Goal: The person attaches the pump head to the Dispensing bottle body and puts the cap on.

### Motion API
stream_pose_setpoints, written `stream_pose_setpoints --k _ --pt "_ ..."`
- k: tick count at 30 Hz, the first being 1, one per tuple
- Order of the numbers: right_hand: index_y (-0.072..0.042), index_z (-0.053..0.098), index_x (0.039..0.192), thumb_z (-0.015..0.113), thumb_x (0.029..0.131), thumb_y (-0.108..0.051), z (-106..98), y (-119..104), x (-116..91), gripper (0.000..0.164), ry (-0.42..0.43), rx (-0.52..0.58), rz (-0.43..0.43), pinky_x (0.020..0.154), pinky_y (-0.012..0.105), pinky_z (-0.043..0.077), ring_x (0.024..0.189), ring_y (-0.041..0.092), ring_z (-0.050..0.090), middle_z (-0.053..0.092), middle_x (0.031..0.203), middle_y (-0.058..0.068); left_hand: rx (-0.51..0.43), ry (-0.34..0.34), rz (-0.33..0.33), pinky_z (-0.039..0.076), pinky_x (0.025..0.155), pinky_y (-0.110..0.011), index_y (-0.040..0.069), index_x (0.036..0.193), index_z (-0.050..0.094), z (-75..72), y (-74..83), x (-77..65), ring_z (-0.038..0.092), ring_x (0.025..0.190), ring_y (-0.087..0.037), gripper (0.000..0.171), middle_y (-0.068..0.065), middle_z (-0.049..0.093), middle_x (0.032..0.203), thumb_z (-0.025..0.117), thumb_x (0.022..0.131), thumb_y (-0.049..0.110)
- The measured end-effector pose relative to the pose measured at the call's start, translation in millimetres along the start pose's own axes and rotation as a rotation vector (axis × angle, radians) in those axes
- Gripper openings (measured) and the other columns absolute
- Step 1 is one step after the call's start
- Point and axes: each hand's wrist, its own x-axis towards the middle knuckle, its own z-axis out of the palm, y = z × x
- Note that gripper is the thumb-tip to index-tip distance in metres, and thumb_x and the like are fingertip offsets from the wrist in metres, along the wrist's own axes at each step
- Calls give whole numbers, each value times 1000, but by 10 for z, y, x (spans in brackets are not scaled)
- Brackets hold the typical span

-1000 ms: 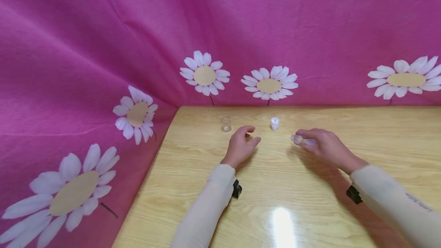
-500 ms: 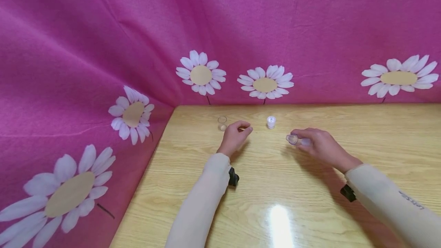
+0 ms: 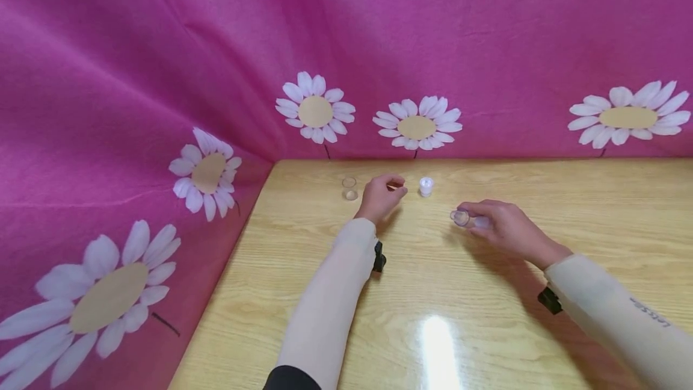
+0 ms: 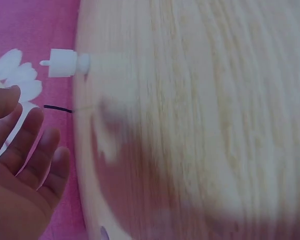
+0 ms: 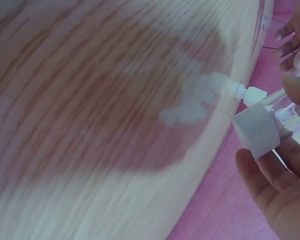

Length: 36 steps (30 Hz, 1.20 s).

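Observation:
My right hand (image 3: pixel 506 227) grips a small clear container with a white end (image 5: pixel 257 131), held above the table. In the head view the container's clear round end (image 3: pixel 460 217) points left. My left hand (image 3: pixel 380 196) has loosely curved fingers and holds nothing. Just right of its fingertips stands a small white nozzle piece (image 3: pixel 426 186), apart from the hand. The left wrist view shows the white nozzle piece (image 4: pixel 63 63) with a thin tip and a narrower collar. Left of the left hand, a clear cylindrical cap (image 3: pixel 351 195) stands on the table, hard to make out.
The wooden table (image 3: pixel 303 269) ends at a pink curtain with daisies (image 3: pixel 433 29) at the back and left. A bright light reflection (image 3: pixel 441 351) lies on the front part of the tabletop.
My left hand has moved forward and to the right, closer to the white nozzle piece. The right hand stays nearly where it was, still holding the clear container.

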Motion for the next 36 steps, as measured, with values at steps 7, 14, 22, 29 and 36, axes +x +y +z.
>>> stream_pose_setpoints --k 7,14,22,29,36 --pt "-8 68 124 75 84 -5 -4 6 2 41 -16 -2 6 84 51 55 97 32 69 73 110 17 32 2 -11 51 86 -25 5 122 68 211 7 170 66 101 -21 31 -8 72 115 68 93 16" --pt "-8 67 125 75 85 -6 12 8 -9 41 -66 24 -9 83 48 57 98 29 69 73 111 15 97 -22 -60 49 101 -33 7 127 64 328 80 217 63 115 -22 38 -7 69 123 71 91 17" --pt "-8 67 126 76 85 -7 2 10 14 42 -57 13 -19 80 47 57 96 29 69 72 110 17 145 -50 -54 48 103 -31 10 133 59 374 73 312 62 120 -19 48 -4 66 130 73 88 18" --pt "-7 67 125 76 84 -6 18 19 12 42 -29 -5 -37 78 43 57 94 27 69 73 108 15 157 -97 -55 48 103 -31 13 138 56 402 150 348 61 121 -20 56 -3 65 134 75 87 21" --pt "-6 67 125 75 84 -5 21 27 43 41 -25 -1 -47 79 45 57 94 28 70 73 108 16 277 -124 -41 48 99 -30 18 132 64 422 227 365 62 115 -19 45 0 68 128 74 88 23"
